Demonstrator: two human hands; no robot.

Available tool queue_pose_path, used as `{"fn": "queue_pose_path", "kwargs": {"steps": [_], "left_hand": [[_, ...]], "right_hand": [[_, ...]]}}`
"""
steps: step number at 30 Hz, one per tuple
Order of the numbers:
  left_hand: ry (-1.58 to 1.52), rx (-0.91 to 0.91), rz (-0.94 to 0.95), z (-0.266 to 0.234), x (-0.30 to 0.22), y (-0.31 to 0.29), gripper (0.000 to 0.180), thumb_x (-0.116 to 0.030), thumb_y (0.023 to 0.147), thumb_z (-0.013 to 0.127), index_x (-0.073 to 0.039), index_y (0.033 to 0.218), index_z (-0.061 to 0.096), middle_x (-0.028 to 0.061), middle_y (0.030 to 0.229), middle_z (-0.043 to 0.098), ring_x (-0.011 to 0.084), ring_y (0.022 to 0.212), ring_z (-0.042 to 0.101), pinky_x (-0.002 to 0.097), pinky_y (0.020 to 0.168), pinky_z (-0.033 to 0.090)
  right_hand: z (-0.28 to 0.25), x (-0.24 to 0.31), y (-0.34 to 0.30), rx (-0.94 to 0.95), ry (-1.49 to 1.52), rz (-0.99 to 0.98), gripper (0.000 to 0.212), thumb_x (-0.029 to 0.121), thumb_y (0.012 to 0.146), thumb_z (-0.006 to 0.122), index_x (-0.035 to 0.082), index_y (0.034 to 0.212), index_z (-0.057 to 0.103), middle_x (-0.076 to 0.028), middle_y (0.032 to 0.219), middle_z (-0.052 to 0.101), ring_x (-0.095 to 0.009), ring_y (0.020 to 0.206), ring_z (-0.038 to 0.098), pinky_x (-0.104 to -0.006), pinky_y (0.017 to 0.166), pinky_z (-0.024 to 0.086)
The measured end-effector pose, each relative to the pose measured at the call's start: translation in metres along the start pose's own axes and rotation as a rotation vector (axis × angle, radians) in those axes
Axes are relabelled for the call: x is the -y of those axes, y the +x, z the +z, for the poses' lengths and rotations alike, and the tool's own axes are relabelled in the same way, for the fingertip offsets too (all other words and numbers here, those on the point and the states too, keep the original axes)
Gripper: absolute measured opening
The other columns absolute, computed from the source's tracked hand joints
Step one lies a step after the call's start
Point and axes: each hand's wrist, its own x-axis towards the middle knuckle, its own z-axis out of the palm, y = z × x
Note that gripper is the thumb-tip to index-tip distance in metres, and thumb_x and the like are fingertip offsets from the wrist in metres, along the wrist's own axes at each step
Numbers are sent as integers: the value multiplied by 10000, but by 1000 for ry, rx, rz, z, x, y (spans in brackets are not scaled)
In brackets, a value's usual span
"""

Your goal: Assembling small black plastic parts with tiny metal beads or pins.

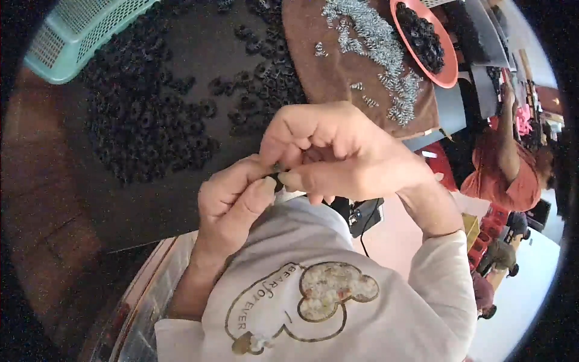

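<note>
Close in front of my chest, my left hand (232, 202) and my right hand (344, 154) meet fingertip to fingertip. Between them sits a small black part (278, 183), mostly covered by the fingers and thumbs; its full shape cannot be made out. The left thumb and fingers pinch it from one side, the right thumb presses it from the other. Beyond the hands, many small black ring-shaped parts (148, 127) lie in heaps on the dark tabletop (199, 48). Small metal springs (386, 51) are spread over a brown cloth (319, 75) at the far right.
A green plastic basket (66, 45) stands at the far left. On the right, a red-orange bowl (446, 75) holds more black parts, beside a clear bin (482, 30). Another person in a red top (503, 175) works farther right, with several people beyond.
</note>
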Motion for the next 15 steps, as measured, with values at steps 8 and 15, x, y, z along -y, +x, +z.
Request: {"fn": "queue_pose_path", "kwargs": {"steps": [8,15], "left_hand": [[-234,-147,-59,4,-4,-2,192,-126,967,547,47,938,625,13,806,577,55,700,484,220,621,389],[-304,-76,-76,-2,-3,-1,182,-107,950,579,65,979,631,8,860,597,40,726,490,201,631,393]], "right_hand": [[6,-12,-1,-197,-652,-528,276,78,801,736,-30,1023,614,-94,717,558,-173,578,583,-275,511,448],[20,-5,-3,-269,-1210,-592,312,244,733,719,2,846,559,-88,724,491,-225,601,606,-348,478,494]]}}
